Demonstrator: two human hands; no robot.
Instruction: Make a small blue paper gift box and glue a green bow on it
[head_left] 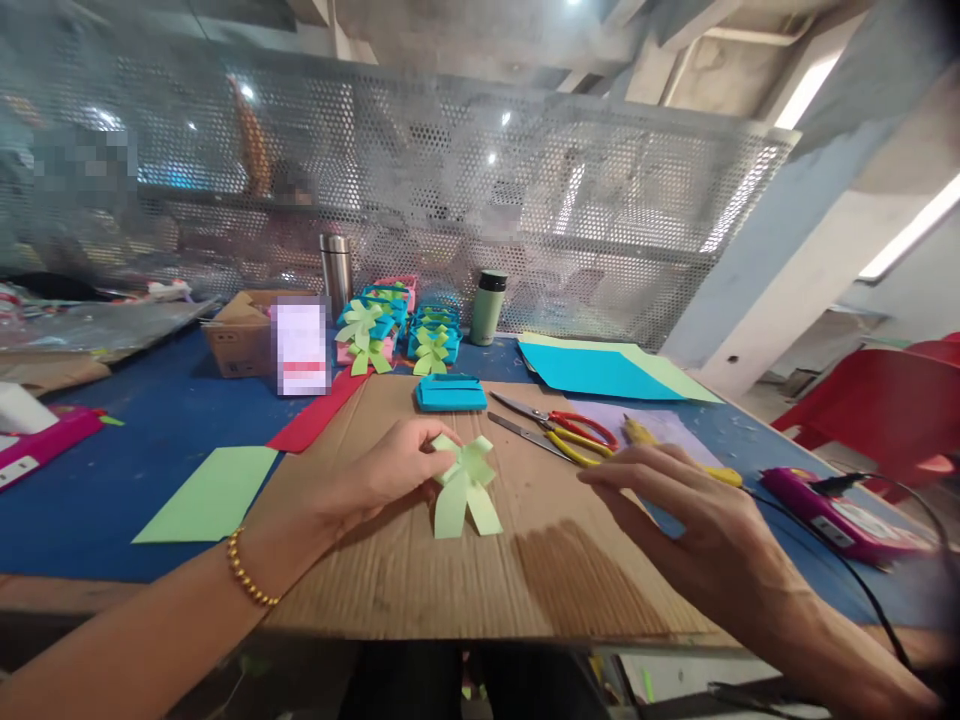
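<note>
My left hand (390, 470) pinches a light green paper bow (465, 485) by its left loop, just above a brown cardboard sheet (480, 570). My right hand (675, 505) hovers to the right of the bow, palm down, fingers loosely stretched toward it and holding nothing. A blue paper box (451, 393) lies beyond the bow. Scissors with red and yellow handles (559, 430) lie between the box and my right hand.
Finished blue boxes with green bows (397, 330) stand at the back by a green bottle (487, 308) and a steel flask (335, 270). Blue and green paper sheets (607, 370) lie right. A pink glue gun (832, 510) with cord rests right; a green sheet (210, 493) left.
</note>
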